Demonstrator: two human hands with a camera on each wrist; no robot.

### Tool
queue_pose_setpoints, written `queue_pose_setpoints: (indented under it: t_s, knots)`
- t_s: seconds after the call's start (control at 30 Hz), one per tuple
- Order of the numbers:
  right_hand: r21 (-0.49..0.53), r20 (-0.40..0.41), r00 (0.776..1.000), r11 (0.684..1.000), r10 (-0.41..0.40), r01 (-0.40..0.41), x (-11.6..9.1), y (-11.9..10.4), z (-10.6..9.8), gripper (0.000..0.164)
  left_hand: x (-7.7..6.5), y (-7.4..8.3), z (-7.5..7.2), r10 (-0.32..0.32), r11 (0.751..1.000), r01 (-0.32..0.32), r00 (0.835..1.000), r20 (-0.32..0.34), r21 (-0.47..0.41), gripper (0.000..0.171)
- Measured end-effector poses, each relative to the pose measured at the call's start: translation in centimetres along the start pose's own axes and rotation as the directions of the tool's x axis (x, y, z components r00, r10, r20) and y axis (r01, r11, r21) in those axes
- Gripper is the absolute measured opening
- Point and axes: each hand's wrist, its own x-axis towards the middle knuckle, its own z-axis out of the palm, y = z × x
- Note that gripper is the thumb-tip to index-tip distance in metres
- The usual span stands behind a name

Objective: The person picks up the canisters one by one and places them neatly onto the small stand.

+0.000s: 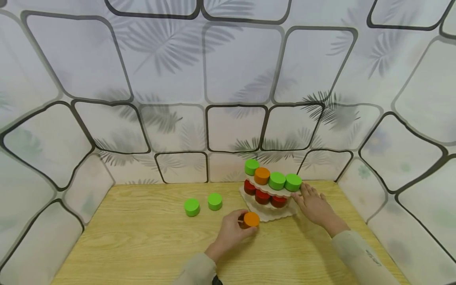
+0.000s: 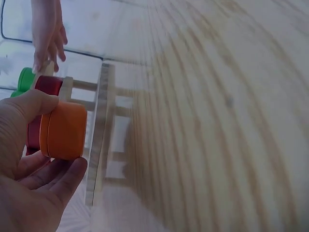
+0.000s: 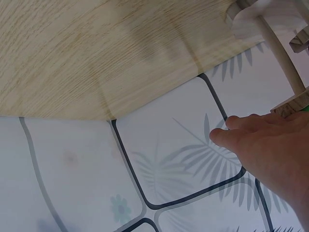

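Note:
My left hand (image 1: pixel 231 229) grips a small round orange tin (image 1: pixel 251 220) between thumb and fingers, in front of a tiered wooden stand (image 1: pixel 270 215). A lid seam shows on the orange tin (image 2: pixel 65 129) in the left wrist view. Several tins sit on the stand's upper tier: green tins (image 1: pixel 276 181) and an orange one (image 1: pixel 261 176). Red tins (image 1: pixel 262 197) fill the tier below. At the upper tier's right end, my right hand (image 1: pixel 315 206) touches the edge with its thumb, fingers extended. The wrist view of the right hand (image 3: pixel 270 150) shows the fingers beside the wooden tier edge.
Two green tins, one nearer (image 1: pixel 192 207) and one farther (image 1: pixel 215 201), stand on the wooden table (image 1: pixel 142 237) left of the stand. A patterned pale wall covering (image 1: pixel 171 130) encloses the table at the back and sides.

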Motion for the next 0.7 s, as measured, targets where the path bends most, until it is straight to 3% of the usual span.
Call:
queue_pose_setpoints:
  t_s: [0.17,0.7]
  knots:
    - [-0.002,0.013,1.000,1.000,0.005,-0.005,0.0,0.0,-0.1,0.084,0.6,0.2,1.5,-0.027,0.999,0.027,1.000,0.001,0.022,0.056]
    - [-0.001,0.001,1.000,1.000,-0.003,0.003,0.1,0.1,0.0,0.084,2.3,0.1,4.0,0.003,0.999,0.001,0.998,-0.070,0.055,0.045]
